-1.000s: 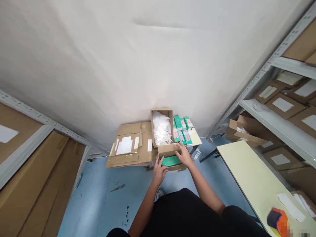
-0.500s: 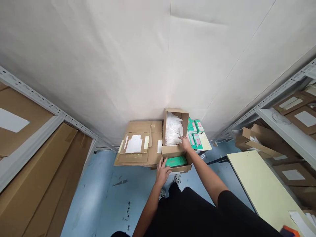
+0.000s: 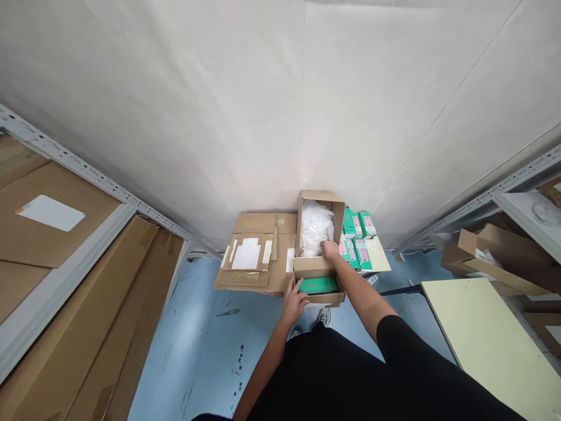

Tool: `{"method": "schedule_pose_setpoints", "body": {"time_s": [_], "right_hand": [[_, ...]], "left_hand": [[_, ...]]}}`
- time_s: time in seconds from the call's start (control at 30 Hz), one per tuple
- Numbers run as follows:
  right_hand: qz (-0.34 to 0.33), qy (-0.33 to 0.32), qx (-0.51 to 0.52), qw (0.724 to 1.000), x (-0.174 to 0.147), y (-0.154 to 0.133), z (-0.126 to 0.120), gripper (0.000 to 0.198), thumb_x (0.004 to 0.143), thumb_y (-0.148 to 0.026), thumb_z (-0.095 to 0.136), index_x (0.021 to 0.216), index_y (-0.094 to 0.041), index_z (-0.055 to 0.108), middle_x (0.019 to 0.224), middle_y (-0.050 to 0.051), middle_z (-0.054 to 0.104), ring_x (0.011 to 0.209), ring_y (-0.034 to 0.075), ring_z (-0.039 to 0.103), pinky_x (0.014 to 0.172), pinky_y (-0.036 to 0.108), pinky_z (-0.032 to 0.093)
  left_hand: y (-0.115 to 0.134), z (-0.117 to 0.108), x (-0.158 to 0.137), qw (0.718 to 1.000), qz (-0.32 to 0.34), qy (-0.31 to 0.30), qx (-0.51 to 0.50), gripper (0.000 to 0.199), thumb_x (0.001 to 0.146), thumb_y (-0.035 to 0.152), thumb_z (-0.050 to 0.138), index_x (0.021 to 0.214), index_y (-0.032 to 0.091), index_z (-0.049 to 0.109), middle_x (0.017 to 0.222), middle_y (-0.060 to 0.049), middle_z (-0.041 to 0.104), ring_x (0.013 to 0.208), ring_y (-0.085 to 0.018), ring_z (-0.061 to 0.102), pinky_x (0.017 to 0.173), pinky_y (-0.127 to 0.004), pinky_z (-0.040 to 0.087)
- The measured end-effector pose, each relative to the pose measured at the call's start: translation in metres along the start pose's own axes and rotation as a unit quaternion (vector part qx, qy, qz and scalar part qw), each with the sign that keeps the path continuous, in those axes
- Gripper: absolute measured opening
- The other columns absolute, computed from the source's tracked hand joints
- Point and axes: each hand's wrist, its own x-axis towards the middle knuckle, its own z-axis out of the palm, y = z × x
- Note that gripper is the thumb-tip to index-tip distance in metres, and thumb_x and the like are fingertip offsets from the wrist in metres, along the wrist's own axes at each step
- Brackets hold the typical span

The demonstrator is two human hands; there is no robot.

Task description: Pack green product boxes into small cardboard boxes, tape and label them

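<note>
My left hand (image 3: 294,304) is at the front left corner of a small open cardboard box (image 3: 316,269), its fingers bent over the rim beside a long green box (image 3: 319,285) lying inside. Behind that stands a taller open carton (image 3: 339,214) filled with crumpled white plastic bags (image 3: 316,227). Over the carton's front right part, my right hand (image 3: 330,250) has its fingers curled into the white bags; the fingertips are partly hidden. Several green and pink small boxes (image 3: 362,252) stand in rows just right of the carton.
Flattened cardboard (image 3: 254,280) with white labels lies left of the cartons. Metal shelves with large boxes (image 3: 109,327) rise on the left, and more shelving with an open box (image 3: 486,257) on the right. A pale yellow table (image 3: 477,321) stands at the right, over a blue floor (image 3: 197,351).
The view has shifted slightly, so the boxes appear farther right. My right hand has sunk a little deeper into the white bags, while my left hand stays at the small box's corner.
</note>
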Motion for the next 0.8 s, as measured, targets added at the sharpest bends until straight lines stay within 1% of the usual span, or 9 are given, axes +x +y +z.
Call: {"method": "schedule_pose_setpoints", "body": {"time_s": [0.13,0.2,0.27,0.33,0.43,0.5,0.57,0.67,0.8], "right_hand": [[-0.003,0.062,-0.001,0.998,-0.021,0.003,-0.028,0.033,0.097,-0.02,0.055,0.124,-0.024,0.075,0.122,0.013,0.077,0.113,0.025,0.071,0.095,0.03,0.05],[-0.034,0.121,0.016,0.992,-0.042,0.004,-0.038,0.032,0.1,-0.024,0.053,0.124,-0.024,0.075,0.123,0.011,0.077,0.112,0.025,0.07,0.094,0.029,0.051],[-0.079,0.174,0.039,0.981,-0.07,0.004,-0.038,0.032,0.101,-0.025,0.051,0.122,-0.024,0.075,0.12,0.01,0.077,0.11,0.025,0.07,0.095,0.03,0.052],[-0.117,0.192,0.056,0.973,-0.103,0.005,-0.027,0.033,0.101,-0.023,0.049,0.121,-0.024,0.075,0.118,0.009,0.077,0.111,0.025,0.07,0.097,0.032,0.052],[-0.159,0.151,0.071,0.973,-0.154,0.009,0.003,0.035,0.094,-0.022,0.062,0.128,-0.022,0.073,0.128,0.011,0.073,0.127,0.029,0.062,0.108,0.041,0.05],[-0.171,0.121,0.085,0.974,-0.186,0.013,0.023,0.052,0.084,-0.022,0.074,0.136,-0.022,0.068,0.143,0.013,0.065,0.143,0.034,0.049,0.115,0.051,0.045],[-0.168,0.129,0.104,0.972,-0.214,0.018,0.039,0.063,0.082,-0.024,0.078,0.143,-0.022,0.063,0.154,0.014,0.056,0.152,0.037,0.036,0.119,0.057,0.041],[-0.142,0.176,0.122,0.966,-0.246,0.028,0.047,0.061,0.088,-0.025,0.07,0.147,-0.024,0.058,0.158,0.012,0.05,0.155,0.035,0.032,0.121,0.058,0.039],[-0.099,0.228,0.118,0.961,-0.266,0.048,0.04,0.061,0.09,-0.026,0.066,0.15,-0.021,0.055,0.159,0.014,0.048,0.153,0.034,0.036,0.123,0.058,0.037]], "left_hand": [[-0.001,0.0,0.0,1.0,0.014,0.009,0.011,0.007,0.088,0.019,0.071,0.082,0.021,0.074,0.165,-0.004,0.043,0.159,-0.035,0.019,0.124,-0.058,0.034],[0.0,-0.002,0.0,1.0,0.017,0.018,0.016,0.006,0.088,0.019,0.07,0.086,0.022,0.076,0.165,-0.004,0.043,0.159,-0.035,0.019,0.124,-0.059,0.034],[0.003,-0.004,-0.001,0.999,0.02,0.027,0.018,0.008,0.089,0.02,0.07,0.088,0.022,0.077,0.164,-0.004,0.043,0.159,-0.036,0.019,0.123,-0.06,0.035],[0.007,-0.006,-0.003,0.999,0.026,0.033,0.018,0.009,0.09,0.02,0.069,0.088,0.022,0.077,0.165,-0.004,0.042,0.16,-0.036,0.018,0.123,-0.06,0.035],[0.011,-0.007,-0.01,0.998,0.04,0.041,0.014,0.009,0.091,0.022,0.068,0.087,0.021,0.077,0.169,-0.004,0.036,0.159,-0.036,0.018,0.125,-0.059,0.033],[0.012,-0.004,-0.016,0.998,0.047,0.047,0.011,0.009,0.09,0.023,0.069,0.086,0.021,0.077,0.17,-0.003,0.033,0.159,-0.036,0.019,0.125,-0.058,0.033],[0.011,0.0,-0.022,0.997,0.056,0.049,0.007,0.009,0.09,0.024,0.069,0.087,0.022,0.078,0.17,-0.002,0.033,0.159,-0.036,0.019,0.126,-0.058,0.033],[0.013,0.006,-0.029,0.997,0.071,0.036,0.002,0.009,0.09,0.024,0.07,0.087,0.022,0.078,0.169,-0.002,0.035,0.158,-0.037,0.02,0.125,-0.057,0.034],[0.024,0.011,-0.034,0.995,0.104,0.003,0.01,0.01,0.09,0.02,0.07,0.085,0.022,0.078,0.169,-0.003,0.036,0.158,-0.037,0.021,0.123,-0.059,0.036]]}}
